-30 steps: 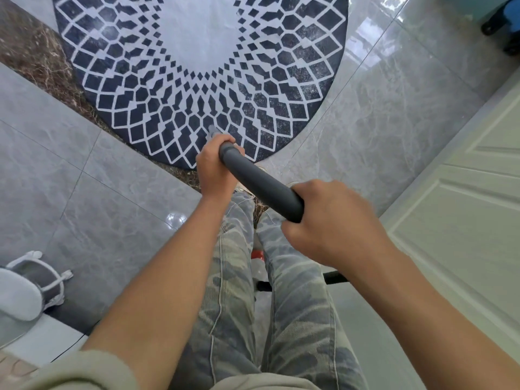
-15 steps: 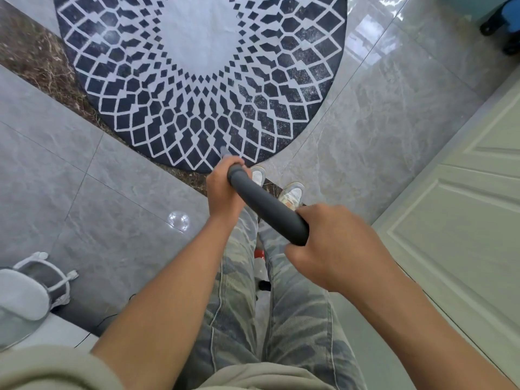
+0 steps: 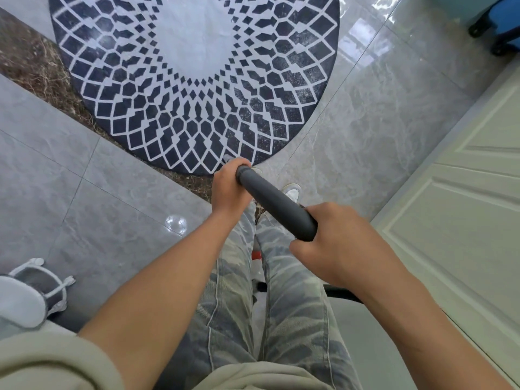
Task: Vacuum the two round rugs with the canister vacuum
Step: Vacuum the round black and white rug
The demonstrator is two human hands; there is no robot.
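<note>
One round navy rug with a white diamond lattice (image 3: pixel 197 88) lies on the grey marble tile floor (image 3: pixel 380 122), its near edge just ahead of two white sneakers (image 3: pixel 292 191), one of them mostly hidden. One dark grey matte vacuum handle tube (image 3: pixel 275 205) slants above the legs. Left hand (image 3: pixel 229 187) curls round its far end and right hand (image 3: pixel 337 243) clamps round its near end. One black hose (image 3: pixel 340 294) shows under the right forearm. One blue wheeled case (image 3: pixel 503 23) sits top right, one white panelled door (image 3: pixel 464 220) at right.
</note>
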